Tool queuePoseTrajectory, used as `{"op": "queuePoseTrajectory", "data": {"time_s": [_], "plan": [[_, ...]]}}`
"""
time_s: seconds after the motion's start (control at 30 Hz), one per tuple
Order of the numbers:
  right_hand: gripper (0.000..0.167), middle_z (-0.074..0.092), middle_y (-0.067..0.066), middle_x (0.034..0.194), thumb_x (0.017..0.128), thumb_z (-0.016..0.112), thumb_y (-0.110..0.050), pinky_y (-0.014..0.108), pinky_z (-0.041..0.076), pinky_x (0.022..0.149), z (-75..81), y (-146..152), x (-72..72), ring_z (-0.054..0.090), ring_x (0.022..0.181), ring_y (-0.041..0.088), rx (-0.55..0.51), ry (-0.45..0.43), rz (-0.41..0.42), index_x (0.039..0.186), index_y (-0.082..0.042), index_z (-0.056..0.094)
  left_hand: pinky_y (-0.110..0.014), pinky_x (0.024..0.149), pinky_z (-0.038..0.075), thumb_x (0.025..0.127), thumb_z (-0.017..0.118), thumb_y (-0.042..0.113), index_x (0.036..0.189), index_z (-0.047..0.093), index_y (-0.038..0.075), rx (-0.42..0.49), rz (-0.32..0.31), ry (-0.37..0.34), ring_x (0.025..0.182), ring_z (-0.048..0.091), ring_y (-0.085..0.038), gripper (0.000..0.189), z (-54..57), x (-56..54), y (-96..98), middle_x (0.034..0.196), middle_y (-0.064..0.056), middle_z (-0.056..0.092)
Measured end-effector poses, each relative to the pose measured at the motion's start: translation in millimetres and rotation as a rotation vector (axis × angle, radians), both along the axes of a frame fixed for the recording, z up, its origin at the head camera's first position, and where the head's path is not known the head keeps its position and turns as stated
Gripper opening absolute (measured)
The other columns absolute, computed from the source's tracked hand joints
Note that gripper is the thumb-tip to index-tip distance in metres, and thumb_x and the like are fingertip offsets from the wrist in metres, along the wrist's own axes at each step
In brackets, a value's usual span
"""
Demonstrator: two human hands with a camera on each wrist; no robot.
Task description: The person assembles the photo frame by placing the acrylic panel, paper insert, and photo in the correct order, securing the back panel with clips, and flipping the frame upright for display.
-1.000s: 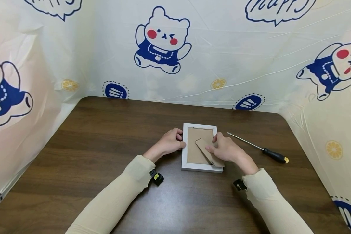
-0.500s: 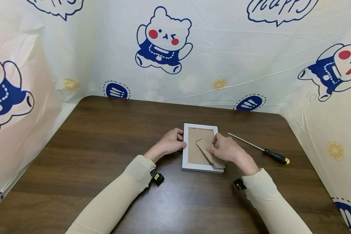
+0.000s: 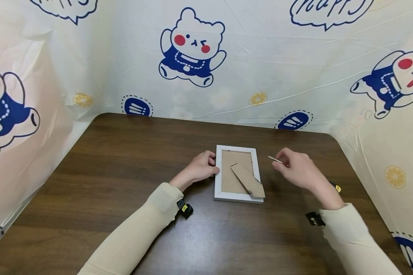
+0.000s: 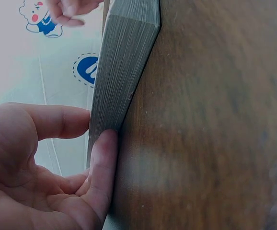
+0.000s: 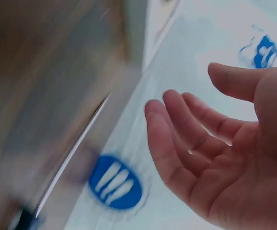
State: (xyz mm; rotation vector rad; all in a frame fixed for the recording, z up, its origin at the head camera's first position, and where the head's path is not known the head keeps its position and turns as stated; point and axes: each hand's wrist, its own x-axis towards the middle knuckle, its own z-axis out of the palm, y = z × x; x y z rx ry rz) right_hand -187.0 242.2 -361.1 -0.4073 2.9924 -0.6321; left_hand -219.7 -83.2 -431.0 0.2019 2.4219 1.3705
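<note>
Dark-brown wooden tabletop (image 3: 172, 145) | white rectangular picture frame (image 3: 231, 183), just right of centre, likely light, stiff, best held by side rails (image 3: 218, 183) | curled left hand (image 3: 200, 167) grips left one; right hand (image 3: 298, 170) half-spread, empty

A left hand (image 4: 47, 196) touches the side of a grey, finely streaked frame (image 4: 124, 62) on a brown wooden bench (image 4: 201, 120); the right hand (image 4: 74, 7) shows beyond, before a white, blue-printed sheet (image 4: 14, 81).

Soft light in my head view, pale glare on the tabletop (image 3: 192, 242) nearside of the white frame (image 3: 218, 175), screwdriver handle (image 5: 24, 219) right of it blurred in my right-wrist view
</note>
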Motion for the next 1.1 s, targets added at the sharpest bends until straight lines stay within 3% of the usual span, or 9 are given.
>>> {"op": "queuePoseTrajectory", "data": {"time_s": [0.2,0.43,0.63,0.83,1.1], "plan": [[0.027,0.075,0.01,0.096,0.102,0.072,-0.022,0.056,0.054,0.079,-6.5,68.8,-2.2,0.07,0.088,0.03,0.12,0.074,-0.002,0.116,0.0,0.067,-0.036,0.094,0.056,0.094,0.072,0.012,0.148,0.05,-0.002,0.002,-0.004,0.003,0.087,0.072,-0.019,0.061,0.1,-0.6,0.2,0.125,-0.015,0.06],[0.042,0.069,0.022,0.107,0.101,0.074,-0.034,0.062,0.053,0.084,-25.6,122.3,0.5,0.067,0.098,0.042,0.26,0.054,0.024,0.119,0.003,0.065,-0.037,0.096,0.055,0.094,0.072,0.013,0.149,0.049,-0.001,-0.005,-0.001,-0.004,0.087,0.072,-0.019,0.061,1.3,-0.1,-1.1,0.125,-0.015,0.06],[0.039,0.066,0.014,0.102,0.097,0.079,-0.032,0.057,0.054,0.078,-45.0,137.1,7.6,0.067,0.09,0.035,0.293,0.074,0.097,0.115,0.0,0.064,-0.038,0.097,0.054,0.094,0.072,0.014,0.15,0.048,-0.001,-0.002,-0.01,-0.009,0.087,0.072,-0.019,0.063,1.2,0.5,-1.5,0.126,-0.015,0.06],[0.035,0.063,0.011,0.098,0.094,0.083,-0.023,0.055,0.053,0.073,-54.5,138.8,8.0,0.064,0.085,0.03,0.27,0.126,0.136,0.113,-0.002,0.064,-0.038,0.097,0.055,0.094,0.072,0.013,0.15,0.049,-0.001,0.007,-0.003,-0.01,0.087,0.072,-0.019,0.062,1.0,-0.2,-2.5,0.125,-0.015,0.06],[0.028,0.06,0.001,0.087,0.085,0.086,-0.002,0.044,0.05,0.062,-66.7,138.6,5.7,0.057,0.073,0.017,0.219,0.321,0.265,0.104,-0.007,0.066,-0.037,0.096,0.055,0.094,0.072,0.013,0.149,0.049,-0.001,0.004,-0.008,-0.007,0.087,0.071,-0.019,0.061,0.0,-0.2,-0.2,0.125,-0.015,0.06]]}}
